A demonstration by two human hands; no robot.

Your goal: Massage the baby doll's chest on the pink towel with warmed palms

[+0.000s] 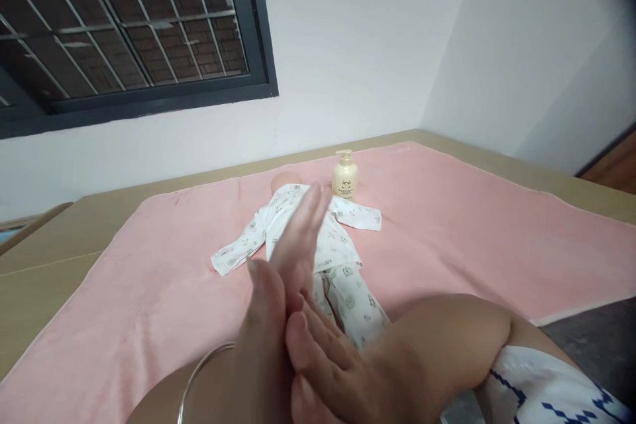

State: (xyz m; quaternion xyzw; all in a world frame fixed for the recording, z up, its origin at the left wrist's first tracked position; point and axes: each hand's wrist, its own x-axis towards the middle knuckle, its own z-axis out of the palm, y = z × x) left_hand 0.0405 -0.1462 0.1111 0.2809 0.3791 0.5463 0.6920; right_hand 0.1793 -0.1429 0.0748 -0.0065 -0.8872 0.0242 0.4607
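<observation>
My left hand (293,245), with a metal bangle (199,374) on its wrist, is raised in front of me with its fingers stretched out together. My right hand (330,361) comes in from the right and lies flat against the left palm, fingers straight. Neither hand holds anything. Behind the hands a baby doll (285,180) in a white printed onesie (342,245) lies on its back on a pink towel (447,225), partly hidden by my hands. A cream pump bottle (344,175) stands upright on the towel beside the doll's head.
The towel covers a tan table (44,258) set into a corner of white walls. A dark barred window (124,33) is at the upper left. My right sleeve (541,391) is white with a blue pattern. Dark floor shows at the right.
</observation>
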